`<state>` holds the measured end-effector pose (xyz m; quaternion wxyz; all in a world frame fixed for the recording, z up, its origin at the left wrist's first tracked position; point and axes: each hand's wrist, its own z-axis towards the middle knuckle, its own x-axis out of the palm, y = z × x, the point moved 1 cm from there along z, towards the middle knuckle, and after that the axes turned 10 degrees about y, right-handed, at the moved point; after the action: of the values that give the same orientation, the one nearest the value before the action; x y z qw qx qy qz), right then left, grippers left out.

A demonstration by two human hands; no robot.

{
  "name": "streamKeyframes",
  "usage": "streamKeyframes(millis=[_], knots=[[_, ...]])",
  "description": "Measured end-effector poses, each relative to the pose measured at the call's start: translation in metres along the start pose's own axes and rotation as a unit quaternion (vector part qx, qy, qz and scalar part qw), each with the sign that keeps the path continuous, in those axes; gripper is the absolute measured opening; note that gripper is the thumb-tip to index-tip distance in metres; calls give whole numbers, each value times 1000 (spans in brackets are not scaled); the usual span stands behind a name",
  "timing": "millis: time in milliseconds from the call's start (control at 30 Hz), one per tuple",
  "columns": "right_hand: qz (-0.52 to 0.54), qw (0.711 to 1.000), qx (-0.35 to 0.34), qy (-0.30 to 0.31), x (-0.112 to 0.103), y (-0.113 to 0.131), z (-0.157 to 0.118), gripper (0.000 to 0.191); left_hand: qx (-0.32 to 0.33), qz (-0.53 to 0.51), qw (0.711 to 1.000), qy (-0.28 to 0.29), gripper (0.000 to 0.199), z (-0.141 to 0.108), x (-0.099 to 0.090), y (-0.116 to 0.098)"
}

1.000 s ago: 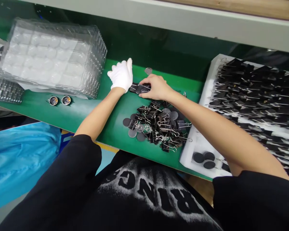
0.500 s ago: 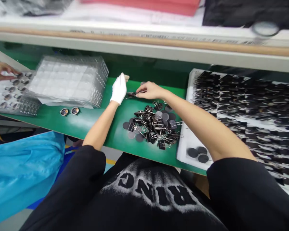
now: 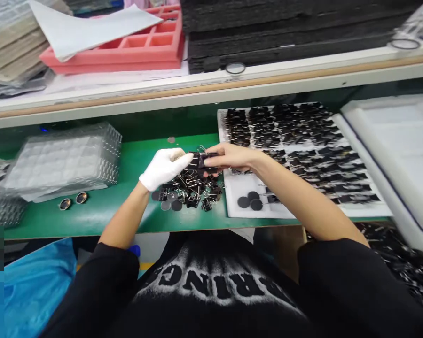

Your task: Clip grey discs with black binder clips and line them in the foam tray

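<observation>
My left hand [image 3: 165, 166], in a white glove with some fingertips bare, is closed on the near end of a black binder clip [image 3: 196, 161]. From the other side, the thumb and fingers of my bare right hand [image 3: 229, 157] pinch black clip pieces that meet it. My fingers partly hide how these pieces join. Below both hands, on the green tabletop [image 3: 137, 159], lies a pile of loose binder clips [image 3: 193, 188] with silver wire handles. Dark round discs [image 3: 176, 205] are mixed in at the edge of the pile.
To the right stands a white foam tray [image 3: 229, 188] with rows of clipped black pieces [image 3: 296, 126] and several dark discs [image 3: 256, 204]. Stacked clear plastic trays [image 3: 63, 159] sit on the left, two round metal-rimmed parts [image 3: 81, 197] before them. A shelf edge [image 3: 155, 96] crosses above.
My view has swung to the right. My hands, apart before, have come together over the pile, and my left hand now grips a clip. A co-worker's hand at far left is out of sight.
</observation>
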<state>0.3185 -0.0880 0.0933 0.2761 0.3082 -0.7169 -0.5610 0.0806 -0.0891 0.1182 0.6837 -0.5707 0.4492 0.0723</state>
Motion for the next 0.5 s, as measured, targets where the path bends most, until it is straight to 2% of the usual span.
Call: streamKeyframes(millis=[100,200,400,500], knots=[[-36,998,-37,-37,11,-14,-40,45,-2,-64,995,70,41,3,22,-16],[-57,993,-55,-88,20,-23,-69,36,-1,-94,987,130,38,6,37,-29],[-58,986,-59,-148,33,-35,-91,32,1,-71,980,185,41,14,49,-39],[-94,980,-45,-167,28,-44,-98,34,39,31,979,199,38,19,53,-39]])
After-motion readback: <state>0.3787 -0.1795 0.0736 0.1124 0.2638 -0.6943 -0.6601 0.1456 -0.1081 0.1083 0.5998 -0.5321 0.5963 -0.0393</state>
